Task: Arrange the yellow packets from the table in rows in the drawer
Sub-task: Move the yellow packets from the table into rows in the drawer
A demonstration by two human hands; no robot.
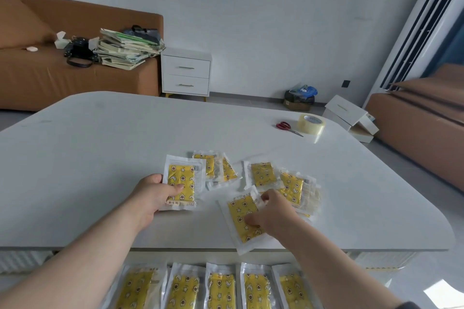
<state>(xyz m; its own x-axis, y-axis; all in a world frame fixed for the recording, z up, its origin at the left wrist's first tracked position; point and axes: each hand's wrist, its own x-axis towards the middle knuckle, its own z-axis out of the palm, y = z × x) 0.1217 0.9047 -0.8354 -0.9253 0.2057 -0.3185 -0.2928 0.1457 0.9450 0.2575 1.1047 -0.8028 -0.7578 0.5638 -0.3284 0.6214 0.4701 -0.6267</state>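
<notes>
Yellow patterned packets in clear wrappers lie scattered on the white table [105, 148]. My left hand [153, 195] grips one packet [182, 180] by its left edge, thumb on top. My right hand [272, 213] pinches another packet [241, 218] that juts over the table's near edge. Several loose packets [263, 174] lie beyond both hands, some overlapping. Below the table edge, the open drawer [391, 273] holds a row of several packets [221, 288] side by side.
Red-handled scissors [287, 127] and a roll of clear tape [311, 123] sit at the table's far right. A brown sofa [50, 75] with books and bags and a white nightstand [185, 73] stand beyond the table.
</notes>
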